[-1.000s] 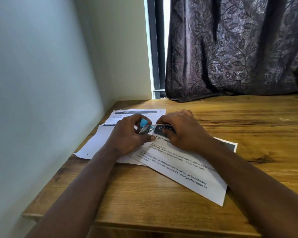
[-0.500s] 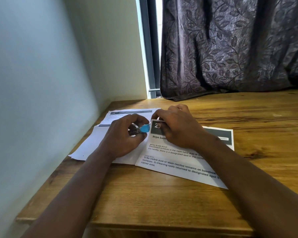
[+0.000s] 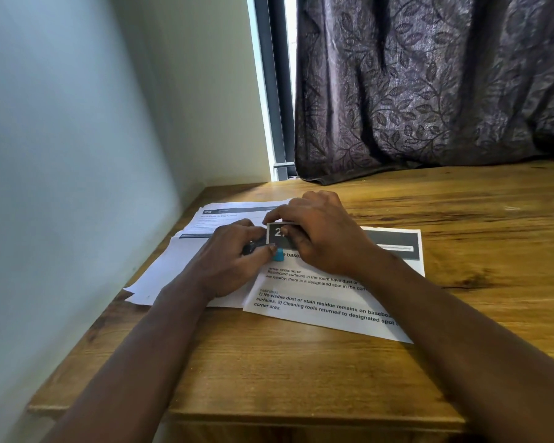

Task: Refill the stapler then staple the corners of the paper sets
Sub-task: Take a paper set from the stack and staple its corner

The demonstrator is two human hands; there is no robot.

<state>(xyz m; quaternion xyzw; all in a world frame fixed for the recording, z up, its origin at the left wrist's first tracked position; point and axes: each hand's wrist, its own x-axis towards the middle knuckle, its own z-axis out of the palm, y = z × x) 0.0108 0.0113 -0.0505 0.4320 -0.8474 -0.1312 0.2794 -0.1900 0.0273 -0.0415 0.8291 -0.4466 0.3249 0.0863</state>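
The stapler (image 3: 278, 254) has tilted since the earlier frame, its blue end dipping onto the page. The left hand (image 3: 227, 262) is gripping it, hiding most of its body. The right hand (image 3: 328, 239) is pinching the front paper set (image 3: 327, 302) at its corner. A second paper set (image 3: 186, 251) is lying partly underneath on the wooden table (image 3: 301, 378).

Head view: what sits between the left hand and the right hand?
In the head view, the stapler, gripped by the left hand, and the paper set's corner, held by the right hand.

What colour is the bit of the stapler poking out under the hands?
Bright blue, on the stapler in the left hand; the head view shows it.
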